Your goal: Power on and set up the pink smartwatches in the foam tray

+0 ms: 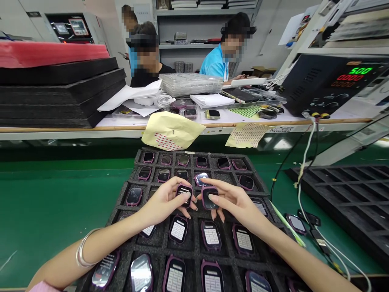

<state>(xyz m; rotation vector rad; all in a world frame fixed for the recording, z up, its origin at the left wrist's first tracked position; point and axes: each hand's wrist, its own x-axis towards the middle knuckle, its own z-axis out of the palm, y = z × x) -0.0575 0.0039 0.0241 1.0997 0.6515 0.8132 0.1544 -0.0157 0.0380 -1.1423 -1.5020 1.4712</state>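
Observation:
My left hand (172, 196) is closed around a purple-cased smartwatch body (182, 190) whose lit screen shows lines of white text, the thumb lying on the glass. A second purple smartwatch body (206, 198), its screen dark, is gripped in my right hand (229, 196). Both are held side by side over a black foam tray (190, 221). One fingertip of my right hand is at another watch (201, 178) with a bright screen; whether it touches cannot be made out. Several more watches sit in the tray's compartments, the nearer ones showing white grids, such as this watch (178, 229).
A second black tray (343, 211) lies at right beside cables and a loose watch (296, 224). Behind, a raised shelf (127, 129) bears stacked black foam (60, 97), papers, clear trays (191, 84) and a power supply (331, 85). People are beyond it.

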